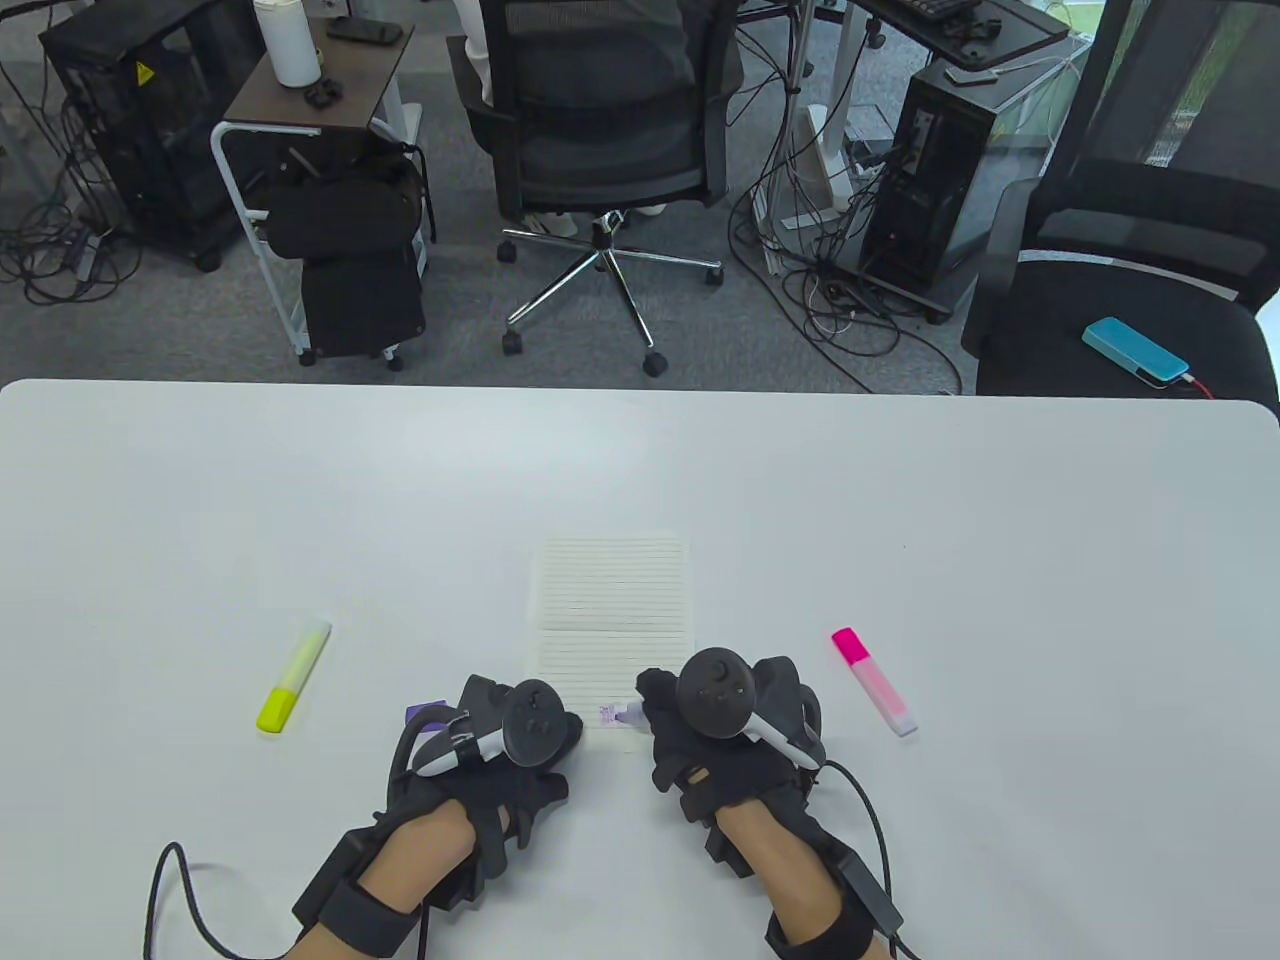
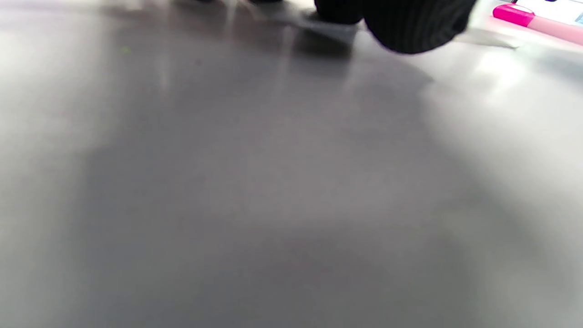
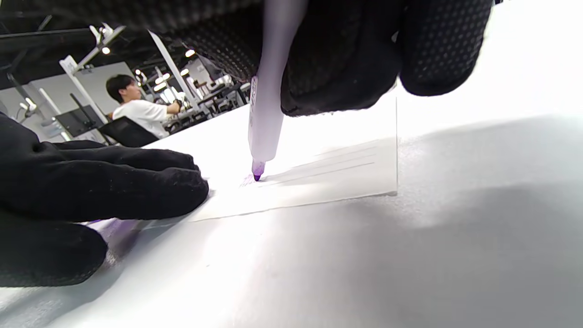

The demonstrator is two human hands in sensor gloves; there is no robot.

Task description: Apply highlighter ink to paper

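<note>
I have the right hand (image 1: pixel 722 722) gripping the purple highlighter (image 3: pixel 266 109), its fingers (image 3: pixel 341 68) curled round the barrel, and in the right wrist view the tip is touching the lined paper (image 1: pixel 615 610) at its near left corner, where a small purple mark (image 1: pixel 606 714) already shows. So I judge the inking step is in hand and only just started. The left hand (image 1: pixel 500 740) rests at the near left edge of the sheet, its fingers (image 3: pixel 136 182) lying fairly flat on the surface (image 1: pixel 1000 550) right at the paper's edge; something purple, perhaps the cap (image 1: pixel 425 714), sits under or beside that hand, but I cannot tell whether the fingers hold it, nor quite how they lie. A yellow highlighter (image 1: pixel 293 677) lies well apart to the left and a pink highlighter (image 1: pixel 874 682) near the right hand, both untouched. Next I would draw the tip sideways along a ruled line with light, even pressure, keeping the left hand steadying the sheet so it does not slide or buckle under the stroke.
</note>
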